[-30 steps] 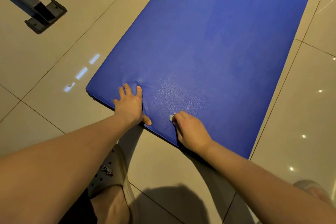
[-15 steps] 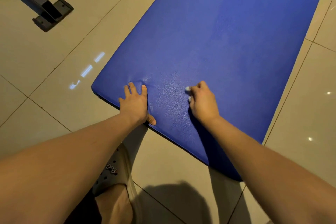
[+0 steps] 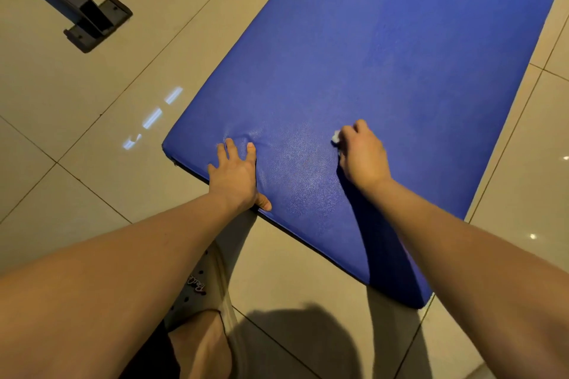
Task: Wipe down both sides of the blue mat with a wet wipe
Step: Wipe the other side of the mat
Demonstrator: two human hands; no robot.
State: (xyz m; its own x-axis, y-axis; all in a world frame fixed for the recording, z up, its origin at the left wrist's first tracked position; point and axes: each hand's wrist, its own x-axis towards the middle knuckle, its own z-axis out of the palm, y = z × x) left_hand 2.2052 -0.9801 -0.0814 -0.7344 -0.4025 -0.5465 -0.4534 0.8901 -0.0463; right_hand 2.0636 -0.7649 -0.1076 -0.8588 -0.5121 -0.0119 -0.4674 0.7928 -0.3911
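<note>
The blue mat (image 3: 385, 55) lies flat on the tiled floor and runs from the near centre to the top right. My left hand (image 3: 235, 175) presses flat on its near left corner, fingers spread, denting the padding. My right hand (image 3: 361, 154) rests on the mat further right, fingers curled around a small white wet wipe (image 3: 336, 137) that peeks out at the fingertips. A damp sheen shows on the mat between the two hands.
Beige glossy floor tiles (image 3: 92, 148) surround the mat. A dark metal frame foot (image 3: 89, 18) stands at the top left. My foot in a beige clog (image 3: 200, 295) is at the bottom, just short of the mat's near edge.
My right hand with the wipe has slid away from the near edge, up and to the right across the mat. My left hand has stayed pressed on the corner.
</note>
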